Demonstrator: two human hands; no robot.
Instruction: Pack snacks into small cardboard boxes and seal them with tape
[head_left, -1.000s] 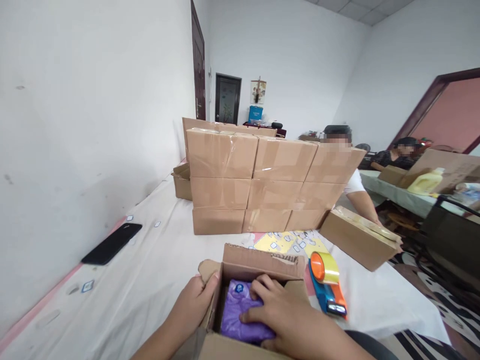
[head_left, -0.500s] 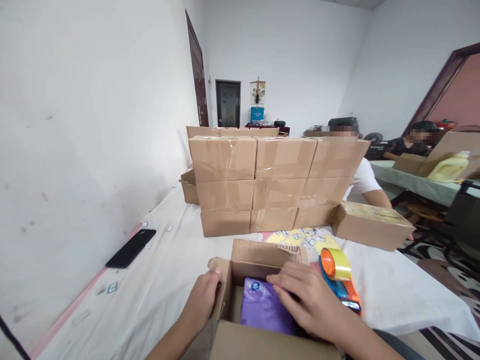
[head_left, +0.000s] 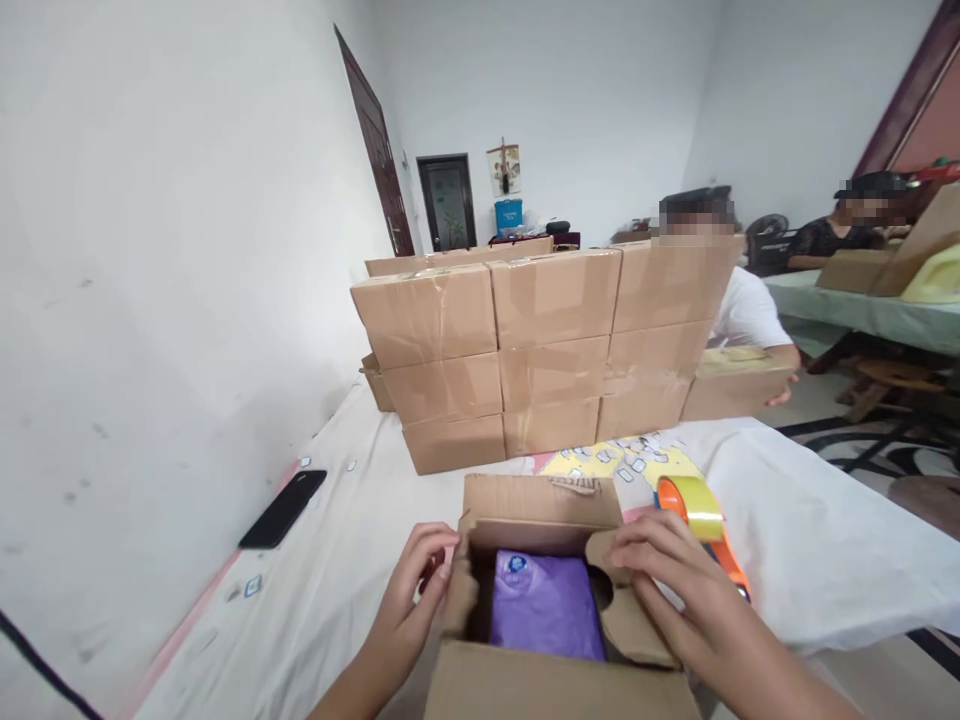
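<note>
Head view: purple packet (head_left: pixel 551 608) lies between left hand (head_left: pixel 414 580) and right hand (head_left: pixel 686 572).

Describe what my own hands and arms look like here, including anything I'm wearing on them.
Your left hand and right hand are both ungloved, with no rings or markings that I can make out. Your forearms are bare as far as they show: no sleeve, watch or bracelet is in view.
</note>
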